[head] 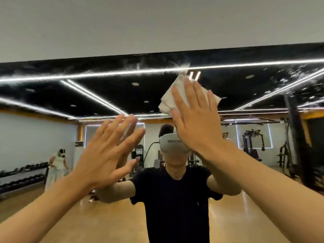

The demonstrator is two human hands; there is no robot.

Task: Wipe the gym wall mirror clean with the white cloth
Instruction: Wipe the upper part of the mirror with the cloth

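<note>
The right hand [196,116] is spread flat with fingers straight, and a crumpled white cloth [170,100] is pressed by it against the large gym wall mirror [87,95], high up and just below the top edge. The left hand [107,155] is likewise held open with nothing in it, its fingertips meeting their own reflection on the glass. The task is judged to be underway: whitish wet streaks [140,65] are seen along the top band beside the cloth, and a speckled patch of smears [298,72] at the upper right is yet to be wiped. The lower glass looks clear, though this cannot be confirmed. No brand, label or legible writing can be made out.
</note>
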